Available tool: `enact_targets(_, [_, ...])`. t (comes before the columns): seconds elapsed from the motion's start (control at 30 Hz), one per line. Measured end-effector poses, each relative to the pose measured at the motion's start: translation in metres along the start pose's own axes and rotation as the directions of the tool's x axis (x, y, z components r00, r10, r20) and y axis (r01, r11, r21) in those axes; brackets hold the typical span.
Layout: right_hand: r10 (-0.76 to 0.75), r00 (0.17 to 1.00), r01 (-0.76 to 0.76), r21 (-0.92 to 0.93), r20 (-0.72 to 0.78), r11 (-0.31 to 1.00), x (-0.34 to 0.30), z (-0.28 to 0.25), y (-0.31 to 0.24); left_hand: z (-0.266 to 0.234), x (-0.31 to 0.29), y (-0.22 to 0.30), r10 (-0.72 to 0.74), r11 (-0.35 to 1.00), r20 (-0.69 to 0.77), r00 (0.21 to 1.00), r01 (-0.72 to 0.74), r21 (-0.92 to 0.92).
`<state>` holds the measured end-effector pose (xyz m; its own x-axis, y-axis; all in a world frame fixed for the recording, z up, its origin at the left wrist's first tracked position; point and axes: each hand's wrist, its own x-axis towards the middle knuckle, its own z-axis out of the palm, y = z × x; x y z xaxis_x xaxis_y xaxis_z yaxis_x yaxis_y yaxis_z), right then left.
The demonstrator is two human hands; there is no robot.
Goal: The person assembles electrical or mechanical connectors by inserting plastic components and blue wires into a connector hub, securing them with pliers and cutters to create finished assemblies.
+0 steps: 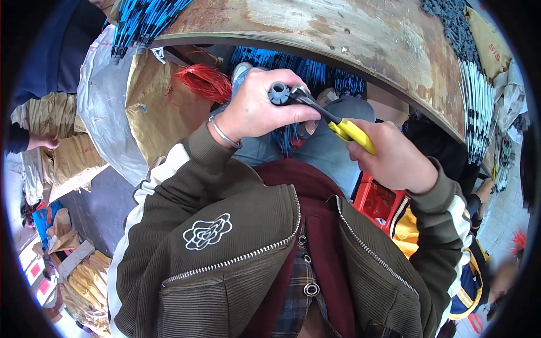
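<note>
Around you, a worn brown wooden tabletop (315,28) curves just beyond your hands, bearing blue-and-black thin rods (149,22) at its left end and pale thin rods (473,107) at its right. One bundle of thin red strands (205,83) lies near your left wrist, and one red plastic crate (376,201) sits below your right hand (389,155). At the far left shows one co-worker's hand (44,142). Your left hand (253,104) grips one dark grey, toothed, round plastic piece (279,94), its fingers hiding part of it. Your right fingers are closed around one pair of yellow-handled metal pliers (354,135), its head beside that piece; whether they touch, you cannot tell.
</note>
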<state>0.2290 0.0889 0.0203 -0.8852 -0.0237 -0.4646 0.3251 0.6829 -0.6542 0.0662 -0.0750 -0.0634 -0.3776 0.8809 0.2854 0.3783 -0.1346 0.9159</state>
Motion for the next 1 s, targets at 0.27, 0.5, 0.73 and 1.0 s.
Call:
enact_targets(0.27, [-0.182, 0.942, 0.317, 0.571, -0.282, 0.757, 0.015, 0.052, 0.049, -0.001, -0.008, -0.006, -0.084, 0.923, -0.042, 0.996, 0.062, -0.379])
enact_targets(0.5, [-0.166, 0.669, 0.347, 0.108, -0.725, 0.932, 0.018, 0.073, 0.063, 0.009, -0.016, -0.03, -0.103, 0.907, 0.003, 0.995, 0.095, -0.41])
enact_targets(0.73, [-0.692, 0.445, -0.065, -0.791, -0.568, 0.608, 0.025, 0.043, 0.064, 0.0, -0.015, -0.024, -0.095, 0.904, 0.071, 0.993, 0.116, -0.411])
enact_targets(1.0, [-0.701, 0.458, -0.097, -0.814, -0.547, 0.572, 0.03, 0.047, 0.043, -0.007, -0.018, -0.019, -0.205, 0.915, 0.067, 0.977, 0.215, -0.342])
